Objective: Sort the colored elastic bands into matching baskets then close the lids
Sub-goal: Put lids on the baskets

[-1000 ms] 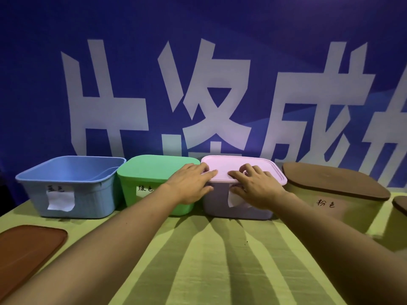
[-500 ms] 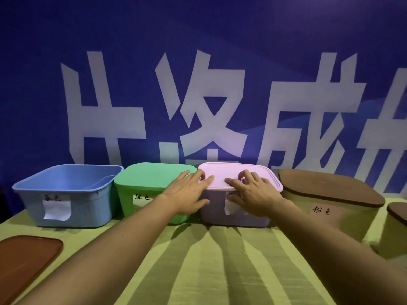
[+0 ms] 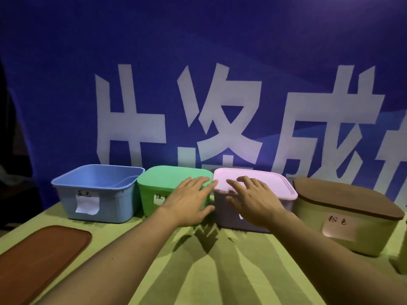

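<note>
Both hands flat, gripping nothing: left hand (image 3: pixel 187 200) beside the pink lid (image 3: pixel 264 183), right hand (image 3: pixel 253 199) on its front edge. Advise pressing every corner evenly. Blue basket (image 3: pixel 99 194) unlidded.

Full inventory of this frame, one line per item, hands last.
blue basket: 1, blue, far left of the row, no lid on, white paper label on its front.
green basket: 1, green, second from left, green lid on.
pink lid: 1, pink, on the purple-grey basket, third from left.
beige basket: 1, beige, right of the row, brown lid on, handwritten label.
loose brown lid: 1, brown, flat on the table at near left.
table: 1, yellow-green cover.
banner: 1, blue with large white characters, behind the row.
Another container: partly visible at the right edge; cannot tell more.
left hand: fingers straight, in front of the green basket.
right hand: fingers spread, at the pink lid's front edge.
</note>
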`<state>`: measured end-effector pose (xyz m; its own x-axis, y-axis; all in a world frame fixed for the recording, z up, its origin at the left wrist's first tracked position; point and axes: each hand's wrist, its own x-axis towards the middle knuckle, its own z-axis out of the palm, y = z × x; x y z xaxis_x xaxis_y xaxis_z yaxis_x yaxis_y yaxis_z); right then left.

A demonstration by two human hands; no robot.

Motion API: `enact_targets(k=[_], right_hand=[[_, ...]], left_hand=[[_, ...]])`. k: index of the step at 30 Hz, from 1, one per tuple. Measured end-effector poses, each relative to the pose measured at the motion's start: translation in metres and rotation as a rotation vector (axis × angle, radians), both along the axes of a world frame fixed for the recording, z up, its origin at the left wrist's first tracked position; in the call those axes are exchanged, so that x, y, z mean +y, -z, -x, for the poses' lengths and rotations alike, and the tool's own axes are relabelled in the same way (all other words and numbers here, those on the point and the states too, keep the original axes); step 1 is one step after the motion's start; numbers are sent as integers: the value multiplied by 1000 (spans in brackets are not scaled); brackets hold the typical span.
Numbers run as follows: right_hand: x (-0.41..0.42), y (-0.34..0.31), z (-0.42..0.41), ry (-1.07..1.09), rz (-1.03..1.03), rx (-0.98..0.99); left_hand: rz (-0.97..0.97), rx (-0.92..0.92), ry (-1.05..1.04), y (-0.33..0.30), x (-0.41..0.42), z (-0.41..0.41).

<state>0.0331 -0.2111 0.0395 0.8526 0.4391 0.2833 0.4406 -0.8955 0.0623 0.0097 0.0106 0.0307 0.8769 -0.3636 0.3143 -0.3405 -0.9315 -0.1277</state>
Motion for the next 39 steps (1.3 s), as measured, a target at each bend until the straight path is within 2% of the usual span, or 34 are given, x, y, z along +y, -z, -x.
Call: enact_targets(k=[4, 8, 11, 14, 16, 18, 22, 24, 28, 30, 34, 37, 39], right_hand=[[67, 1, 24, -144, -41, -4], [147, 15, 59, -281, -32, 46], [208, 28, 84, -366, -14, 72], [254, 41, 102, -420, 5, 113], [275, 45, 112, -438, 24, 128], [290, 47, 117, -456, 45, 139], [306, 52, 119, -481, 65, 140], [308, 50, 115, -496, 68, 151], [312, 42, 106, -505, -16, 194], [317, 36, 100, -485, -180, 275], [324, 13, 85, -450, -729, 476], [323, -3, 75, -462, -941, 571], [323, -9, 67, -455, -996, 589]], left_hand=[[187, -51, -135, 6, 62, 49], [267, -53, -444, 43, 152, 108], [268, 93, -750, 71, 214, 160], [310, 309, -860, 92, 246, 198], [277, 323, -838, 98, 250, 209], [173, 262, -796, 99, 247, 213], [-232, 272, -681, 85, 238, 215], [-358, 261, -640, 74, 243, 216], [-403, 56, -555, 49, 281, 217], [-390, -67, -497, 36, 306, 210], [-306, -370, -335, 3, 340, 189], [-268, -488, -291, -20, 350, 179], [-235, -517, -287, -28, 352, 168]])
